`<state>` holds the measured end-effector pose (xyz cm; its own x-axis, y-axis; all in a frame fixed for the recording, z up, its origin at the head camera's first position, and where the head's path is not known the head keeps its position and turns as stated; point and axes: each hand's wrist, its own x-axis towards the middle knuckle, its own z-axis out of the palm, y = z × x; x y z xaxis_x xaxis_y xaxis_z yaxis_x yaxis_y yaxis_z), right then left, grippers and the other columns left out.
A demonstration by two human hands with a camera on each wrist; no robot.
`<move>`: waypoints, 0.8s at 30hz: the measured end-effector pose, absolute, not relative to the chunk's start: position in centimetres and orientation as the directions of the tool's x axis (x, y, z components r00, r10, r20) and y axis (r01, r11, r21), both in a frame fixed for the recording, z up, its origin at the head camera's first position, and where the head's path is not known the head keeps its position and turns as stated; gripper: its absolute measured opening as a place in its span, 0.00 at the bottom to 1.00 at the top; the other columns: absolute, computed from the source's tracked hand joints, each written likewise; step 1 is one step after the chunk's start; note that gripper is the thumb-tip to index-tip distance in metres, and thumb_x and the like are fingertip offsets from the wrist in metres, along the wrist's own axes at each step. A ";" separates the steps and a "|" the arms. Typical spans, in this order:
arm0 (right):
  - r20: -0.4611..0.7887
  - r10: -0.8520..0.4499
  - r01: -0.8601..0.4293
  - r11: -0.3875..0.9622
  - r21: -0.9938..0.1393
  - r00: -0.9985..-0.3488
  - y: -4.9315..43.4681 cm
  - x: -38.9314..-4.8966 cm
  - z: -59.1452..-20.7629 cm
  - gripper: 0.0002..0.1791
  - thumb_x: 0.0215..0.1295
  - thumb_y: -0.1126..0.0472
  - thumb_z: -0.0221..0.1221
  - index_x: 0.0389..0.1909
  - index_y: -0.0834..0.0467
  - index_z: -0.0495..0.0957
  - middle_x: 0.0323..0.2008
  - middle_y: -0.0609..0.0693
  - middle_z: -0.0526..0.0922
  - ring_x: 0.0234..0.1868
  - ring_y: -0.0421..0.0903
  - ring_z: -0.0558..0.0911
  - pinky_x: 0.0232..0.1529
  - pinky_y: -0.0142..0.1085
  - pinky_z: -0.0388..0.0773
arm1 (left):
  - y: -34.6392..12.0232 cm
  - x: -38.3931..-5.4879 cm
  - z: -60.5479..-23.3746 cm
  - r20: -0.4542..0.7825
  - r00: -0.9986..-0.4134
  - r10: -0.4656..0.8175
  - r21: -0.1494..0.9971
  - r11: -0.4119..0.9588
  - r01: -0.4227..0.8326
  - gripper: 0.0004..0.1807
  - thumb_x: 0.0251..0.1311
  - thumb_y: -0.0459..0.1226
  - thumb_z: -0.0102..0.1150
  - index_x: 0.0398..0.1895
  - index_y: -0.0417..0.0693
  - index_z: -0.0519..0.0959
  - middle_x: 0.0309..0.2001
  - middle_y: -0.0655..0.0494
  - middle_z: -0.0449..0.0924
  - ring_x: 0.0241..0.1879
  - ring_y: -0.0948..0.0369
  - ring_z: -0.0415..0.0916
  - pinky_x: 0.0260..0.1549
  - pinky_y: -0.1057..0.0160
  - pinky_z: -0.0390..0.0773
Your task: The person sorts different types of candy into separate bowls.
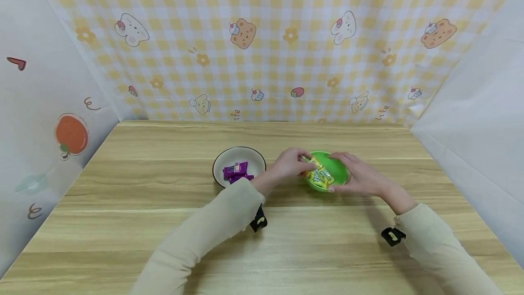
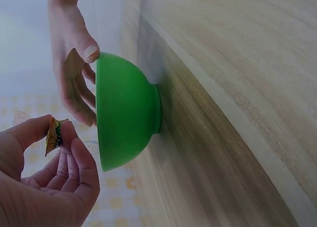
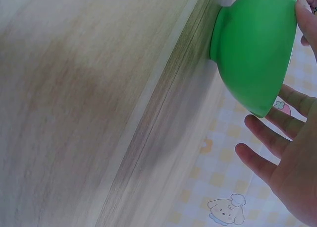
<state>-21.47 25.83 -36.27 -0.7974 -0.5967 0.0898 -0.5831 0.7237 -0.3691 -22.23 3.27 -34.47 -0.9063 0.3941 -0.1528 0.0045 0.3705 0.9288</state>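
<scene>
A green bowl (image 1: pixel 338 170) stands on the table with several small yellow packets (image 1: pixel 321 178) inside. My left hand (image 1: pixel 289 164) is at the bowl's left rim. Between its thumb and index finger it pinches a small yellow packet (image 2: pixel 53 136) with dark print, seen edge-on just outside the rim in the left wrist view. From the right, my right hand (image 1: pixel 362 176) holds the bowl by its rim, thumb on the near side and fingers over the far side. Its outer fingers (image 3: pixel 258 162) stand spread apart from the bowl in the right wrist view.
To the left, a white bowl (image 1: pixel 255 160) with a dark rim holds purple packets (image 1: pixel 236 170), partly hidden behind my left forearm. Both bowls rest on a wood-grain table (image 1: pixel 311 249). A yellow checked cloth (image 1: pixel 270 67) hangs behind it, with white sheets at both sides.
</scene>
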 end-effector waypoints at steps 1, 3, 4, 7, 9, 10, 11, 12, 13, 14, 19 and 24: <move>0.090 -0.597 -0.584 0.723 -0.368 -0.797 25.8 -21.5 -36.3 0.48 0.43 0.35 0.61 0.60 0.59 0.58 0.57 0.59 0.62 0.54 0.54 0.65 0.46 0.50 0.68 | 3.4 -22.3 -34.5 -0.151 -0.908 0.391 0.929 0.369 0.004 0.15 0.51 0.36 0.62 0.42 0.38 0.75 0.23 0.50 0.76 0.22 0.59 0.75 0.28 0.61 0.77; 0.092 -0.599 -0.586 0.722 -0.368 -0.796 25.8 -21.5 -36.2 0.48 0.43 0.35 0.61 0.60 0.59 0.58 0.57 0.59 0.63 0.54 0.55 0.65 0.46 0.50 0.67 | 3.6 -22.4 -34.6 -0.143 -0.912 0.385 0.930 0.368 0.009 0.16 0.50 0.36 0.62 0.41 0.38 0.75 0.22 0.52 0.75 0.20 0.61 0.74 0.26 0.62 0.76; 0.094 -0.599 -0.587 0.721 -0.369 -0.795 25.8 -21.5 -36.2 0.48 0.43 0.35 0.61 0.60 0.59 0.59 0.57 0.59 0.63 0.54 0.55 0.65 0.46 0.50 0.67 | 3.8 -22.4 -34.6 -0.141 -0.913 0.382 0.930 0.368 0.010 0.16 0.50 0.36 0.63 0.41 0.38 0.75 0.22 0.52 0.75 0.20 0.61 0.73 0.25 0.64 0.76; 0.098 -0.600 -0.589 0.718 -0.372 -0.794 25.8 -21.5 -36.2 0.47 0.43 0.36 0.61 0.60 0.59 0.59 0.56 0.59 0.63 0.54 0.55 0.65 0.46 0.50 0.67 | 4.1 -22.4 -34.6 -0.141 -0.912 0.384 0.933 0.359 0.008 0.16 0.50 0.37 0.63 0.40 0.38 0.76 0.25 0.50 0.77 0.23 0.58 0.76 0.26 0.63 0.76; 0.098 -0.601 -0.589 0.716 -0.375 -0.793 25.8 -21.4 -36.2 0.47 0.43 0.36 0.62 0.60 0.59 0.59 0.56 0.59 0.63 0.54 0.54 0.65 0.45 0.50 0.68 | 4.2 -22.4 -34.7 -0.144 -0.907 0.396 0.938 0.347 0.002 0.16 0.50 0.37 0.63 0.41 0.38 0.75 0.28 0.47 0.78 0.26 0.54 0.77 0.27 0.63 0.76; 0.099 -0.601 -0.589 0.715 -0.376 -0.793 25.8 -21.5 -36.2 0.47 0.43 0.36 0.62 0.60 0.60 0.59 0.56 0.59 0.63 0.54 0.55 0.65 0.45 0.50 0.68 | 4.2 -22.3 -34.7 -0.146 -0.904 0.402 0.941 0.339 -0.001 0.16 0.50 0.37 0.63 0.41 0.38 0.75 0.29 0.46 0.79 0.28 0.53 0.78 0.29 0.62 0.76; 0.099 -0.604 -0.592 0.713 -0.376 -0.791 25.8 -21.5 -36.3 0.47 0.43 0.36 0.62 0.60 0.60 0.59 0.56 0.59 0.63 0.54 0.55 0.65 0.45 0.50 0.68 | 4.2 -22.3 -34.7 -0.146 -0.900 0.410 0.943 0.332 -0.002 0.16 0.50 0.37 0.62 0.42 0.38 0.75 0.31 0.44 0.79 0.29 0.51 0.78 0.30 0.61 0.76; 0.100 -0.604 -0.592 0.712 -0.377 -0.791 25.8 -21.5 -36.3 0.47 0.43 0.36 0.62 0.60 0.60 0.59 0.56 0.59 0.63 0.54 0.55 0.65 0.45 0.50 0.68 | 4.2 -22.3 -34.8 -0.145 -0.897 0.417 0.945 0.326 -0.002 0.17 0.51 0.37 0.62 0.42 0.38 0.75 0.32 0.43 0.79 0.30 0.50 0.78 0.31 0.60 0.76; 0.101 -0.605 -0.593 0.712 -0.377 -0.790 25.8 -21.5 -36.3 0.47 0.43 0.37 0.62 0.60 0.60 0.59 0.56 0.60 0.63 0.54 0.55 0.65 0.45 0.49 0.68 | 4.1 -22.3 -34.8 -0.143 -0.897 0.419 0.946 0.323 0.000 0.17 0.51 0.37 0.62 0.43 0.38 0.75 0.33 0.43 0.79 0.30 0.50 0.78 0.31 0.60 0.76; 0.103 -0.605 -0.594 0.710 -0.377 -0.789 25.8 -21.5 -36.3 0.48 0.43 0.37 0.62 0.60 0.60 0.59 0.56 0.60 0.63 0.53 0.55 0.65 0.44 0.49 0.68 | 4.1 -22.2 -34.9 -0.141 -0.897 0.419 0.946 0.324 0.003 0.17 0.51 0.38 0.62 0.43 0.39 0.75 0.33 0.43 0.79 0.30 0.50 0.78 0.31 0.60 0.76; 0.115 -0.612 -0.605 0.704 -0.372 -0.782 25.9 -21.5 -36.4 0.47 0.43 0.38 0.62 0.59 0.61 0.59 0.56 0.61 0.64 0.53 0.56 0.66 0.44 0.50 0.69 | 3.4 -21.8 -34.7 -0.103 -0.906 0.412 0.926 0.372 0.063 0.17 0.50 0.40 0.62 0.42 0.41 0.76 0.29 0.52 0.78 0.30 0.56 0.77 0.28 0.65 0.74; 0.114 -0.607 -0.600 0.707 -0.375 -0.786 25.9 -21.5 -36.3 0.47 0.43 0.37 0.62 0.60 0.61 0.59 0.56 0.61 0.63 0.53 0.56 0.65 0.44 0.50 0.68 | 2.2 -20.7 -34.0 0.033 -0.894 0.447 0.859 0.445 0.254 0.17 0.51 0.41 0.61 0.43 0.43 0.76 0.33 0.58 0.76 0.34 0.63 0.72 0.30 0.71 0.71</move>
<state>-21.47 25.88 -36.32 -0.7862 -0.6074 0.1135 -0.6001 0.7067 -0.3748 -20.73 2.24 -33.98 -0.8941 0.4465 0.0331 0.2540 0.4449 0.8588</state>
